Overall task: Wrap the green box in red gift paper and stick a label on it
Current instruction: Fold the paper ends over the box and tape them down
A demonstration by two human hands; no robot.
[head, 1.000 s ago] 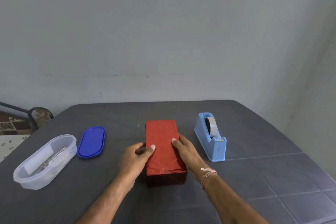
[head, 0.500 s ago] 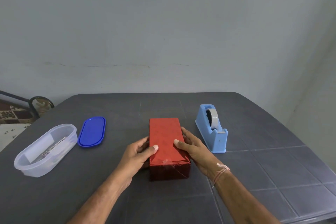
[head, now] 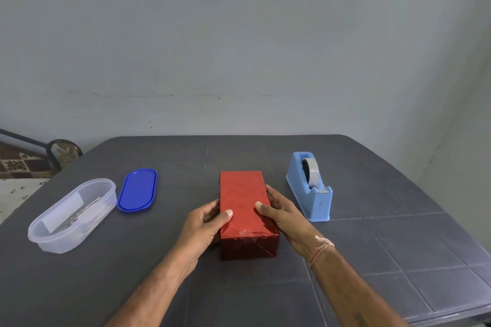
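- Versus a second ago: same two-handed hold and same spot at mid-table (head: 377, 236); no real shift of the red-wrapped box (head: 245, 202).
- Gripped by left hand (head: 204, 228) and right hand (head: 285, 218), thumbs on top, fingers down the long sides.
- Fully red, no label visible; labelling judged next.
- Lies lengthwise away from the body, taped short end nearest, between blue lid (head: 137, 190) and tape dispenser (head: 310, 191).

No writing, label, brand or number can be read on anything in view.
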